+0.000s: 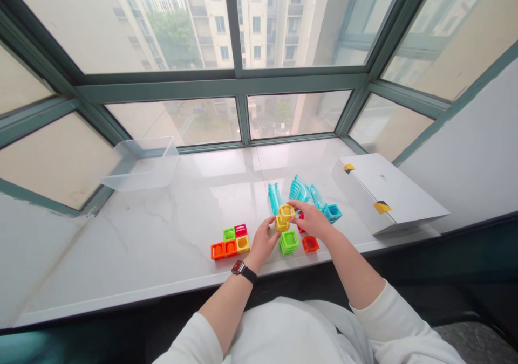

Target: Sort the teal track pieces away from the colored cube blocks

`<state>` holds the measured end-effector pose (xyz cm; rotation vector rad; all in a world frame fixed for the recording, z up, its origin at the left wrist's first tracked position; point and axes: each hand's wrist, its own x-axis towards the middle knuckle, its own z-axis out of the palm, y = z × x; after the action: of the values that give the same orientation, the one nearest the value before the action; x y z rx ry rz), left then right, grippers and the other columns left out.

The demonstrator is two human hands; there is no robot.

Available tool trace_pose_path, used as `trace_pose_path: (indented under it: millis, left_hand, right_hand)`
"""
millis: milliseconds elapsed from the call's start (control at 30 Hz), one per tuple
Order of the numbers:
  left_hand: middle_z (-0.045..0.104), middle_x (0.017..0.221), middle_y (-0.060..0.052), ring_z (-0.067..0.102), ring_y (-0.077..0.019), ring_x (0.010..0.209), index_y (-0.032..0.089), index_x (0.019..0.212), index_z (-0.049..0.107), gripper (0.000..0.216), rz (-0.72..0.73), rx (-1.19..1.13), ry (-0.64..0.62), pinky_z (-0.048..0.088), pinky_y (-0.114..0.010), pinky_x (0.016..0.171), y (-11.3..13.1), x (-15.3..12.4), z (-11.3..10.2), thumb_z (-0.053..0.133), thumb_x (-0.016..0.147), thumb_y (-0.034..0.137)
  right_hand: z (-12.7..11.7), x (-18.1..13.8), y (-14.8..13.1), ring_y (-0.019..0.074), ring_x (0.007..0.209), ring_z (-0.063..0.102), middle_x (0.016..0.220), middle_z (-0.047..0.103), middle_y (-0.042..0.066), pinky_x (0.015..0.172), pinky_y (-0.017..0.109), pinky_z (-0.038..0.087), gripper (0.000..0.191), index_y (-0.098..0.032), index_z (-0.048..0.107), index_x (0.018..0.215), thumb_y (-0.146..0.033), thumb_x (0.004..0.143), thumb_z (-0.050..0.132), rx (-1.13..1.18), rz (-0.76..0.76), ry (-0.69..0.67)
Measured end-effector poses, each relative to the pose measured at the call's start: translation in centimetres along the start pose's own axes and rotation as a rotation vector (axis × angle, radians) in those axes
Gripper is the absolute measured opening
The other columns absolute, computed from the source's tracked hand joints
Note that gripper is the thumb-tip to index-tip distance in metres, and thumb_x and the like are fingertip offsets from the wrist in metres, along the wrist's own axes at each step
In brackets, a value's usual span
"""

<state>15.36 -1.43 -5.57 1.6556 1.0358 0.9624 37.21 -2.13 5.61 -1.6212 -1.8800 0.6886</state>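
Note:
My left hand (263, 241) and my right hand (311, 219) meet over a small stack of yellow hollow cube blocks (284, 217) on a white marble sill (162, 229). Both hands pinch the yellow blocks from either side. A green cube (289, 242) stands just below them and an orange cube (310, 243) lies to its right. A red piece shows partly under my right hand. To the left lies a joined cluster of orange, green, red and yellow cubes (230, 240). Behind the hands are several turquoise curved track pieces (299, 190) and a turquoise cube (333, 212).
A clear plastic tub (141, 163) sits at the back left of the sill. A white flat box with yellow tape (384, 191) lies at the right. Window frames and glass close off the far side. A black watch is on my left wrist.

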Motion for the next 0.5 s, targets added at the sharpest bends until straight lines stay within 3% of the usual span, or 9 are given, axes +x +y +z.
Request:
trace_pose_path:
  millis: [500]
  left_hand:
    - [0.069,0.133,-0.011,0.066,-0.0247,0.125,0.023,0.134,0.062,0.047,0.019,-0.006,-0.009,0.051,-0.049,0.111,-0.5,0.5,0.1,0.071,0.088,0.014]
  right_hand:
    - [1.4,-0.3,1.2,0.0235,0.113,0.068,0.121,0.074,0.006,0.101,0.041,0.052,0.053,-0.027,0.065,0.135,-0.018,0.084,0.077,-0.081,-0.044,-0.026]
